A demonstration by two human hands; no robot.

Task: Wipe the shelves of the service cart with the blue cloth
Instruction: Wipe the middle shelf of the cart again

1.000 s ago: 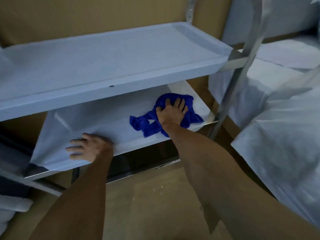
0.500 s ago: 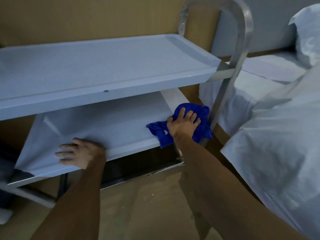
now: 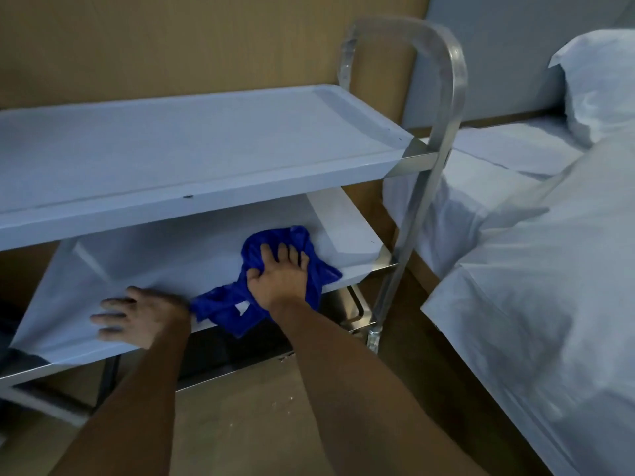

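blue cloth (image 3: 302,266) under right hand (image 3: 279,277) fingers (image 3: 266,254)

top shelf (image 3: 192,156) overhangs middle shelf (image 3: 165,266), handle post (image 3: 412,214) bounds right

- Hotel or guest bedroom, by appearance.
- Bed (image 3: 536,304) made up in white linen, pillow (image 3: 598,84) at head.
- Steel-framed service cart (image 3: 443,159) parked beside, against tan wall (image 3: 171,42).
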